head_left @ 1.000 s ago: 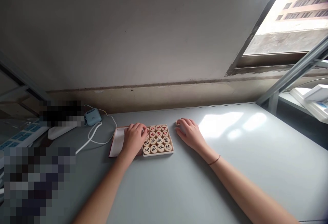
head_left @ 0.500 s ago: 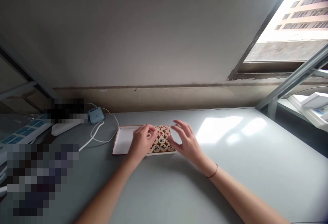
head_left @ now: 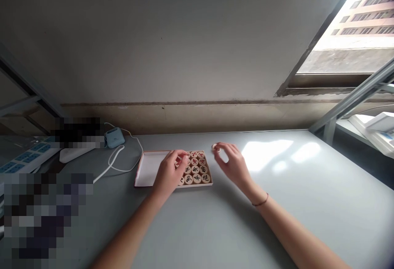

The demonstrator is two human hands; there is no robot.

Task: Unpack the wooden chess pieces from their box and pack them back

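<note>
A shallow open box point(head_left: 197, 185) lies on the desk, filled in rows with round xiangqi pieces point(head_left: 196, 178) marked in black and red characters. My left hand point(head_left: 169, 170) is over the box's left part, hiding some pieces. Its fingers are loosely bent with a small gap to the thumb, and I see nothing between them. Past the box's upper right corner, my right hand point(head_left: 232, 162) pinches a single xiangqi piece point(head_left: 214, 147) at its fingertips, partly covered by the fingers. Whether that piece still touches the desk I cannot tell. Left of the pieces is a white-lined box lid point(head_left: 149, 168).
A blue charger-like block point(head_left: 115, 137) with a white cable point(head_left: 106, 172) sits at the left back. Power strips point(head_left: 27, 158) lie along the left side. Sunlight brightens the grey desk point(head_left: 197, 232) at right. White items point(head_left: 377, 127) rest on a shelf there.
My right hand has moved a little right, from the box's edge to the loose piece, and its spread fingers have closed on it. My left hand has hardly moved.
</note>
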